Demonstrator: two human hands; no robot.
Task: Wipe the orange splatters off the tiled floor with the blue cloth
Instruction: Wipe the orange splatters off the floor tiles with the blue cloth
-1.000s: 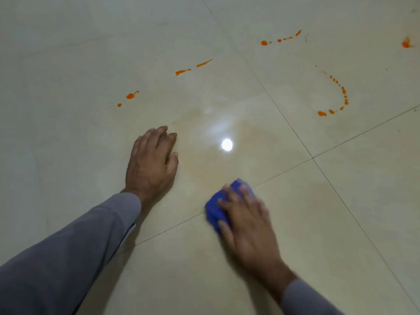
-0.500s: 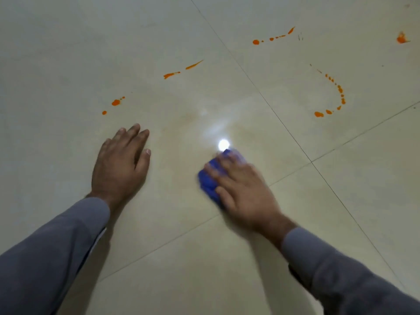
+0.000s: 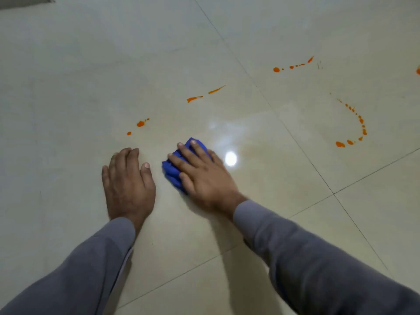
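My right hand point(image 3: 202, 176) presses flat on the bunched blue cloth point(image 3: 172, 171), fingers straight over it, on the glossy cream tiled floor point(image 3: 68, 87). My left hand point(image 3: 128, 185) rests flat on the floor just left of the cloth, holding nothing. Orange splatters lie beyond the hands: two drops point(image 3: 140, 123) just ahead of my left hand, two streaks point(image 3: 204, 94) farther back, a dotted line point(image 3: 293, 65) at the far right, and a curved trail of drops point(image 3: 356, 128) to the right.
A smeared wet patch with a bright light reflection point(image 3: 230, 159) lies right of the cloth. Grout lines point(image 3: 295, 142) cross the floor. One more orange spot point(image 3: 418, 70) sits at the right edge. A dark edge point(image 3: 25, 1) shows at the top left corner.
My right hand has slid the cloth forward and to the left, away from the grout line, ending close to my left hand. The view has shifted too.
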